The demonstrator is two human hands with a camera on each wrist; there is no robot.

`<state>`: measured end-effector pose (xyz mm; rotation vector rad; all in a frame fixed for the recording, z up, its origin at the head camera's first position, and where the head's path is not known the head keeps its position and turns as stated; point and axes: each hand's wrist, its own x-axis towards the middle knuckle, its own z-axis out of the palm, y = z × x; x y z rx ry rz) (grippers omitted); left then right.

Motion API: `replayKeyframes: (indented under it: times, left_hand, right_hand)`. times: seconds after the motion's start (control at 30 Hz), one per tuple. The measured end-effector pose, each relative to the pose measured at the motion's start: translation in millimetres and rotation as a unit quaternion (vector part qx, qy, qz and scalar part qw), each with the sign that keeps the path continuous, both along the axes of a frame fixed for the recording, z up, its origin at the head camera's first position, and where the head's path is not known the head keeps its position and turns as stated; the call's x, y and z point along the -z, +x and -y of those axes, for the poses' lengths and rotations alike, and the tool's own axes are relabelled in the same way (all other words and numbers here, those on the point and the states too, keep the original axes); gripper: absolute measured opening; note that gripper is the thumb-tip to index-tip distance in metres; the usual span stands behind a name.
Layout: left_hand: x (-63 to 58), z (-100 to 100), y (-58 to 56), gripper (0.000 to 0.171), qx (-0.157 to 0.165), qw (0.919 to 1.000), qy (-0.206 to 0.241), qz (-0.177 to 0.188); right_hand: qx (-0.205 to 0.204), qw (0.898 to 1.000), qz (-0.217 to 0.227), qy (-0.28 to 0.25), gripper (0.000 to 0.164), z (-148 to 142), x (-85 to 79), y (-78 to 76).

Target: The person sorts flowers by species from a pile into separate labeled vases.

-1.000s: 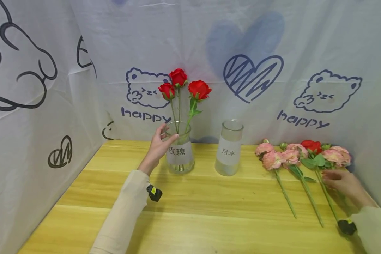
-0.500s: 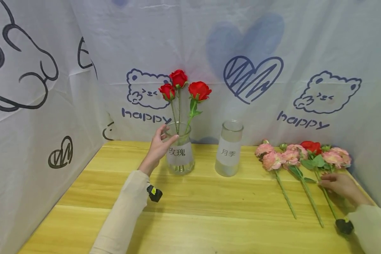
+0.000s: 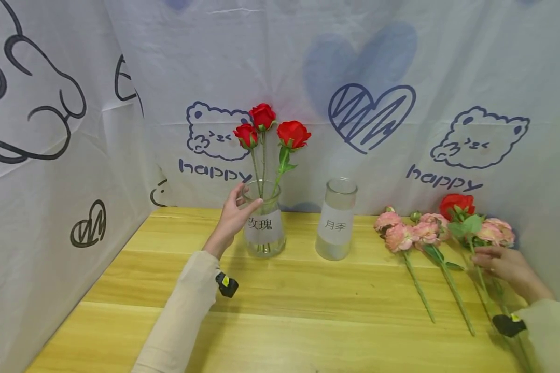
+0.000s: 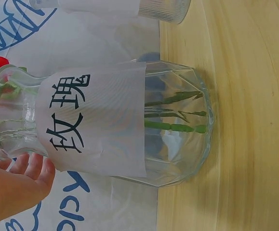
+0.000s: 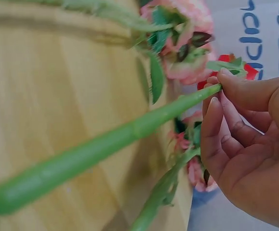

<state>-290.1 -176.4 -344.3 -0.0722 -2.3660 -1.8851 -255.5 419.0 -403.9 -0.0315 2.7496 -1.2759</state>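
Note:
My left hand (image 3: 233,217) holds the neck of a glass vase (image 4: 178,159) with a white label, thumb in front and fingers at the far side. Three red roses (image 3: 263,116) stand in this vase, their stem ends visible near its bottom. At the right, my right hand (image 3: 508,267) pinches the green stem (image 5: 105,139) of another red rose (image 3: 456,206) between thumb and fingers. Its bloom is raised above the pink flowers (image 3: 401,237), which lie on the table. In the right wrist view, the stem runs slanting from the fingertips toward the camera.
A second, narrower glass vase (image 3: 336,223) with a white label stands mid-table, with no flowers in it. The wooden table (image 3: 280,311) meets a printed white cloth (image 3: 378,57) at the back. Pink flowers (image 5: 192,62) lie close around the right hand.
My right hand has taken hold of the red rose's stem and lifted it, so the bloom sits higher than before. The left hand has stayed at the vase.

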Motion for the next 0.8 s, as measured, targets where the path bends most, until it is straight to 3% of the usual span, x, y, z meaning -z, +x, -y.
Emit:
replayKeyframes:
  times: [0.07,0.2,0.3,0.43,0.57,0.67,0.8]
  left_hand:
    - [-0.2,0.0,0.2,0.079,-0.001,1.0000,-0.001,0.000]
    - [-0.8,0.0,0.8,0.080,0.000,1.0000,-0.003,0.003]
    - [-1.5,0.4,1.1,0.079,0.001,1.0000,-0.002,0.004]
    - [-2.4,0.8,2.1,0.079,0.001,1.0000,-0.002,0.004]
    - [-2.2,0.7,2.3,0.080,0.002,1.0000,-0.004,0.004]
    - [-1.5,0.4,1.4,0.080,0.002,1.0000,-0.005,0.002]
    - [-1.7,-0.3,0.7,0.080,0.004,1.0000,-0.005,0.002]
  right_hand:
    - [-0.003,0.999,0.001,-0.039,0.055,1.1,-4.0,0.9]
    - [-0.011,0.988,-0.007,-0.154,0.017,5.9,-13.5,2.6]
    - [-0.021,0.969,-0.012,-0.245,0.026,12.3,-20.5,3.1]
    - [-0.037,0.952,-0.018,-0.304,0.026,23.3,-29.2,4.5]
    - [-0.029,0.944,-0.021,-0.328,0.023,36.0,-35.7,5.1]
    - [-0.016,0.946,-0.016,-0.323,0.015,46.6,-39.0,4.4]
    - [-0.002,0.960,-0.014,-0.279,0.055,60.4,-45.3,2.7]
